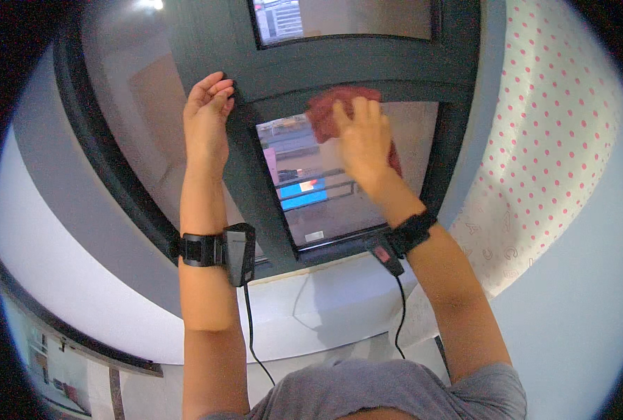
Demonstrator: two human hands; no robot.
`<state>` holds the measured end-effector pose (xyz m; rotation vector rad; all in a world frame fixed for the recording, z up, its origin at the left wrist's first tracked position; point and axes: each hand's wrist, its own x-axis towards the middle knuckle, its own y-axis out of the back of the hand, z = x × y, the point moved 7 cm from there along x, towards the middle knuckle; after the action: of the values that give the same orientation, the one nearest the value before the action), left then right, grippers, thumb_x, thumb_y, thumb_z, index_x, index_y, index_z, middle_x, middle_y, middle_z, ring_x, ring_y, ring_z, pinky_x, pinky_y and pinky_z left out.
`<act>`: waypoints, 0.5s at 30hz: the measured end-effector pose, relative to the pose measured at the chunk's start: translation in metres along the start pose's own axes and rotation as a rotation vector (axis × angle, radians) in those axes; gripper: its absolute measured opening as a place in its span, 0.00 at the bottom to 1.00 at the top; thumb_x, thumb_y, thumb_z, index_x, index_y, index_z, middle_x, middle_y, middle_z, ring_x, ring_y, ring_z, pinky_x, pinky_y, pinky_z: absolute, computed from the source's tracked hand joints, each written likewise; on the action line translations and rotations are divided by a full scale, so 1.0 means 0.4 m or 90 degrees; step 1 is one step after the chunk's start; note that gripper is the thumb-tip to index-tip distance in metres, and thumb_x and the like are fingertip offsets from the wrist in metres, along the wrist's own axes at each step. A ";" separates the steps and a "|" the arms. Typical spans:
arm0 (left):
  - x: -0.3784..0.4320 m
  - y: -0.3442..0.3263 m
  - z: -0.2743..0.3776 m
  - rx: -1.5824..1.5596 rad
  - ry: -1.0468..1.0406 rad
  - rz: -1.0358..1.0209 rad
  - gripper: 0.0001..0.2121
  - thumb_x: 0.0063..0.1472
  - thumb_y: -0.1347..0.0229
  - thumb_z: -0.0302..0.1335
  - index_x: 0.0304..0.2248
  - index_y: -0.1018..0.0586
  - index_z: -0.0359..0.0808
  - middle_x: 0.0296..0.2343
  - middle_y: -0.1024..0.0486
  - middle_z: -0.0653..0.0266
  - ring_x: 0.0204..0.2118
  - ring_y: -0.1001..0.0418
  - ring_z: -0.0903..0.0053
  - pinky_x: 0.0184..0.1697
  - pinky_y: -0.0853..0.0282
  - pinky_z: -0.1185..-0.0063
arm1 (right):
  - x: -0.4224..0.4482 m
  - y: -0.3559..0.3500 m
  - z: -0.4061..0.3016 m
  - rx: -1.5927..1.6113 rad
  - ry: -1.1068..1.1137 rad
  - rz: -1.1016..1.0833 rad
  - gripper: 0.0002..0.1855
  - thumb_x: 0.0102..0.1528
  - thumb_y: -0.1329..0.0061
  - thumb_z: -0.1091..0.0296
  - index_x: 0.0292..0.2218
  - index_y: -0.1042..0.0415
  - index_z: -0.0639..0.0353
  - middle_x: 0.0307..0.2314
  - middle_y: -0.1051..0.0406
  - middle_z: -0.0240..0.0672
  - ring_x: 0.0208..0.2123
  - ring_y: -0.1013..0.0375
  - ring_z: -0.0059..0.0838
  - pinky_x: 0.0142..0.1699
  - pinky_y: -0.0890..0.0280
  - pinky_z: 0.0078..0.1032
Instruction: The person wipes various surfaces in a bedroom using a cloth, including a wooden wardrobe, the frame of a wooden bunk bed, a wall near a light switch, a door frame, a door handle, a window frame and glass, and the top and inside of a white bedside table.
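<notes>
A dark red cloth [324, 113] lies bunched under my right hand [366, 136], against the upper part of a lower glass pane [316, 215] and the bar over it. That hand is slightly blurred, its fingers spread over the cloth. My left hand [209, 118] is raised in front of the dark grey window frame [206, 47], left of the pane. Its fingers are curled in with the thumb against them. Whether they grip the frame's edge or only hover before it, I cannot tell.
Another pane [343, 18] sits above the crossbar. To the right hangs a white curtain [537, 131] with pink dots. A white ledge [337, 299] runs below the window. Each wrist carries a strapped device, the left one [240, 254] and the right one [387, 254], trailing black cables.
</notes>
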<state>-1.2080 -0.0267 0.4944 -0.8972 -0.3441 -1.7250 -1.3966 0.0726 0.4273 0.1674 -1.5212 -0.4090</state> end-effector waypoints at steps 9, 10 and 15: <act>-0.014 -0.015 0.014 -0.020 0.024 -0.004 0.12 0.55 0.58 0.19 0.40 0.34 0.33 0.33 0.32 0.66 0.35 0.35 0.84 0.39 0.40 0.86 | 0.000 0.056 0.179 -0.088 -0.008 0.088 0.26 0.33 0.52 0.75 0.38 0.32 0.47 0.31 0.38 0.35 0.34 0.39 0.36 0.34 0.41 0.31; -0.010 -0.011 0.008 -0.008 0.026 -0.014 0.13 0.55 0.58 0.20 0.41 0.35 0.33 0.34 0.32 0.66 0.36 0.35 0.82 0.40 0.40 0.85 | -0.006 0.054 0.200 -0.082 -0.003 0.089 0.26 0.33 0.52 0.75 0.38 0.32 0.47 0.31 0.38 0.35 0.34 0.39 0.36 0.34 0.41 0.31; -0.011 -0.016 0.007 0.001 0.044 -0.014 0.13 0.55 0.58 0.20 0.42 0.35 0.32 0.35 0.32 0.65 0.37 0.35 0.80 0.42 0.40 0.83 | -0.024 0.040 0.214 -0.116 -0.140 0.135 0.22 0.33 0.53 0.76 0.36 0.31 0.55 0.31 0.38 0.38 0.35 0.39 0.38 0.34 0.41 0.32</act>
<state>-1.2121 -0.0197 0.4944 -0.8334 -0.3108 -1.7715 -1.4786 0.1032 0.4287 -0.1855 -1.6882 -0.4035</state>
